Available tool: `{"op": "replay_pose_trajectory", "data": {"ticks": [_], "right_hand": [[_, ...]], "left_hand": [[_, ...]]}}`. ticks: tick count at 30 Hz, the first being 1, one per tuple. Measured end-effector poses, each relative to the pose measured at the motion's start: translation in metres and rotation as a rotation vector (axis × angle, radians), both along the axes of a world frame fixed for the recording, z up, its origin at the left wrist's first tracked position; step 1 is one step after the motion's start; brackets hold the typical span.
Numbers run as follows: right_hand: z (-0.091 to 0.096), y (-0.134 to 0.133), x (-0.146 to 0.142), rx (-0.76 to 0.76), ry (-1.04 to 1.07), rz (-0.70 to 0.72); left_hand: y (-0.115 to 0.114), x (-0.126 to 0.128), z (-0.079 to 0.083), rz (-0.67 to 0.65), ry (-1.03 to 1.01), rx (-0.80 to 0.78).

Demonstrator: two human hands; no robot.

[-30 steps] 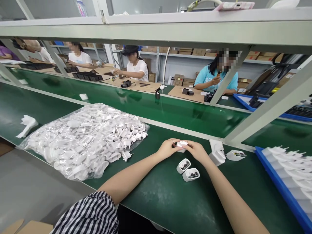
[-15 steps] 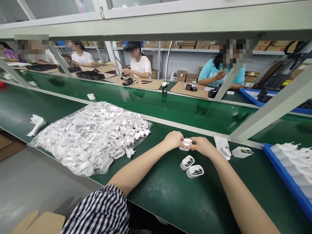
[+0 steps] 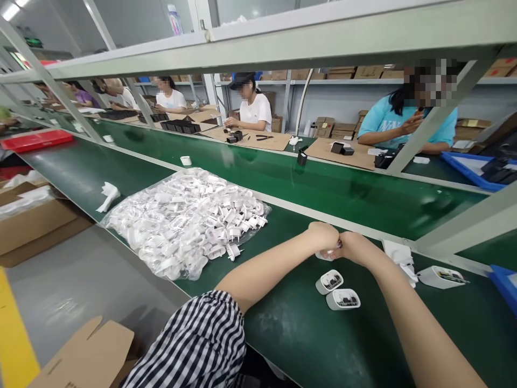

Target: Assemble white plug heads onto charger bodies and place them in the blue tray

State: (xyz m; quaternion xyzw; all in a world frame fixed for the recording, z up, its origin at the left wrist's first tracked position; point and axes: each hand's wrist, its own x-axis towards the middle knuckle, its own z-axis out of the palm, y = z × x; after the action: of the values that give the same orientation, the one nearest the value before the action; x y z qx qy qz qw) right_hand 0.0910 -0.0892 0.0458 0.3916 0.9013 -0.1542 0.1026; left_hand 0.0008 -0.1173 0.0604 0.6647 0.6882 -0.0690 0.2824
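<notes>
My left hand (image 3: 323, 236) and my right hand (image 3: 355, 247) are pressed together over the green bench (image 3: 291, 334), both closed round a small white charger body (image 3: 328, 253) that is mostly hidden by my fingers. Just in front of my hands lie two open white charger shells (image 3: 329, 281) (image 3: 343, 299) with dark parts inside. A third open shell (image 3: 438, 276) lies to the right, beside a crumpled white cloth (image 3: 398, 256). To the left is a clear plastic sheet heaped with several white plug parts (image 3: 189, 218).
A blue tray (image 3: 504, 280) sits at the far right edge. Grey frame bars (image 3: 464, 223) cross above the bench. Several people work across the green conveyor (image 3: 323, 183). Cardboard boxes (image 3: 32, 221) stand on the floor at left, and another cardboard piece (image 3: 89, 355) lies near my striped sleeve.
My view has swung left, so the blue tray has slid almost out of sight. My hands have closed tighter round the white charger body, which now shows less.
</notes>
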Motion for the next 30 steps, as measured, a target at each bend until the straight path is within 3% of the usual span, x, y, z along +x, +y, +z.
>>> {"op": "replay_pose_trajectory", "data": {"ticks": [2, 4, 6, 8, 12, 16, 19, 21, 27, 30], "right_hand": [[0.007, -0.006, 0.0, 0.0, -0.046, 0.021], [0.013, -0.013, 0.002, 0.002, -0.089, 0.035], [0.016, -0.02, 0.011, 0.006, -0.127, 0.011], [0.017, -0.029, 0.025, 0.028, -0.171, -0.074], [0.018, -0.047, 0.058, 0.07, -0.272, -0.272], [0.025, -0.069, 0.081, 0.161, -0.265, -0.386], [0.032, -0.088, 0.087, 0.334, -0.152, -0.342], [0.036, -0.098, 0.085, 0.368, -0.088, -0.296], [0.032, -0.107, 0.074, 0.075, 0.12, -0.186], [0.023, -0.101, 0.065, -0.228, 0.484, -0.243]], "left_hand": [[-0.009, -0.011, -0.002, -0.108, 0.01, -0.017], [-0.025, -0.027, -0.006, -0.128, 0.062, 0.044], [-0.047, -0.048, -0.011, -0.001, 0.178, 0.197], [-0.07, -0.071, -0.015, 0.212, 0.303, 0.346], [-0.101, -0.115, -0.023, 0.436, 0.435, 0.363], [-0.105, -0.134, -0.03, 0.4, 0.448, 0.434], [-0.101, -0.132, -0.035, 0.324, 0.441, 0.53], [-0.098, -0.129, -0.038, 0.297, 0.447, 0.569], [-0.094, -0.121, -0.037, 0.243, 0.489, 0.75], [-0.1, -0.096, -0.026, 0.041, 0.443, 1.016]]}}
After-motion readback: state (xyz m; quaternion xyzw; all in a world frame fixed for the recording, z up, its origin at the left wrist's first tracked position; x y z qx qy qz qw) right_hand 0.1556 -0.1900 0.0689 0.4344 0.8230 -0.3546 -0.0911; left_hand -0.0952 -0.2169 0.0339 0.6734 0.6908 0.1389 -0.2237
